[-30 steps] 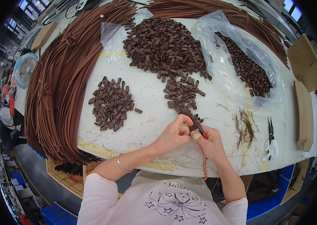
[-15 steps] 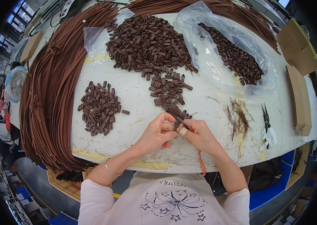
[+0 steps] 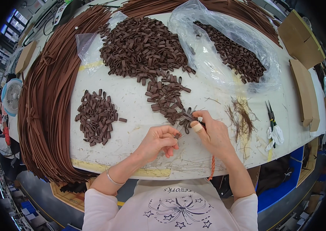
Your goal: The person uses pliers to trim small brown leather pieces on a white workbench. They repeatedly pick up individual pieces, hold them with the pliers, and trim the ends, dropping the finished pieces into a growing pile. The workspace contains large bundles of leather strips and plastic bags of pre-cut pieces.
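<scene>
Left grip [image 3: 158, 143] pinches a brown piece [image 3: 177, 136]; right grip [image 3: 215, 135] clasps snips [image 3: 195, 119]. We judge trimming; next calls for loops [image 3: 165, 94] ahead.

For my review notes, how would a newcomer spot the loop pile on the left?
Find the white table and the long brown strips along its left. Just right of them sits the loop pile, unbagged and separate from the large heap farther back.

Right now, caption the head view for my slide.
Two hands over a white table, near heaped brown loops.
</scene>
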A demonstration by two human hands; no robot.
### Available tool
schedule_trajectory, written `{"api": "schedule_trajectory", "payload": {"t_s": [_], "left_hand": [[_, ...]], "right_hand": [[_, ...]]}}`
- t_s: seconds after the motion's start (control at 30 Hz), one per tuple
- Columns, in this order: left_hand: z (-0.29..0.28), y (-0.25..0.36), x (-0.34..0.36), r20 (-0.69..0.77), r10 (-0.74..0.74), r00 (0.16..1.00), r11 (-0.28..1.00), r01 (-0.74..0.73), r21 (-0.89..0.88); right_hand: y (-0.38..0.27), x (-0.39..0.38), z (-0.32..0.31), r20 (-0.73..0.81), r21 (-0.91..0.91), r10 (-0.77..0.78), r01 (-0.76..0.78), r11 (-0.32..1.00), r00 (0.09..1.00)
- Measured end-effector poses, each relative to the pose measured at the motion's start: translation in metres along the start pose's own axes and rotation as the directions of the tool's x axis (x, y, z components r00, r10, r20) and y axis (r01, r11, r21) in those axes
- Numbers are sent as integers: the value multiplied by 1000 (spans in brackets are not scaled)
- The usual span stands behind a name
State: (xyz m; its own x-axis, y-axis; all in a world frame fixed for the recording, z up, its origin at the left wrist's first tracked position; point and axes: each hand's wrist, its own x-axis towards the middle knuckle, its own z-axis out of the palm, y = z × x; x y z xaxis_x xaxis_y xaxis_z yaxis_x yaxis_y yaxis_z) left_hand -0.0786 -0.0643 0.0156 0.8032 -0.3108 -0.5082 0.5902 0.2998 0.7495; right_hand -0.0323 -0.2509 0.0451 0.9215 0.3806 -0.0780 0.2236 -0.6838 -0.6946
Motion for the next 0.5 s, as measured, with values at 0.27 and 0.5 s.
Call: {"api": "schedule_trajectory", "payload": {"t_s": [0.27,0.5], "left_hand": [[2,-4,-2,-8,75,997,994,-74,75],[4,-4,-3,-32,79,996,992,-75,103]], "right_hand": [[8,-49,13,-6,73,-118,118,990,993],[9,-45,21,-25,56,-132,133,990,991]]}}
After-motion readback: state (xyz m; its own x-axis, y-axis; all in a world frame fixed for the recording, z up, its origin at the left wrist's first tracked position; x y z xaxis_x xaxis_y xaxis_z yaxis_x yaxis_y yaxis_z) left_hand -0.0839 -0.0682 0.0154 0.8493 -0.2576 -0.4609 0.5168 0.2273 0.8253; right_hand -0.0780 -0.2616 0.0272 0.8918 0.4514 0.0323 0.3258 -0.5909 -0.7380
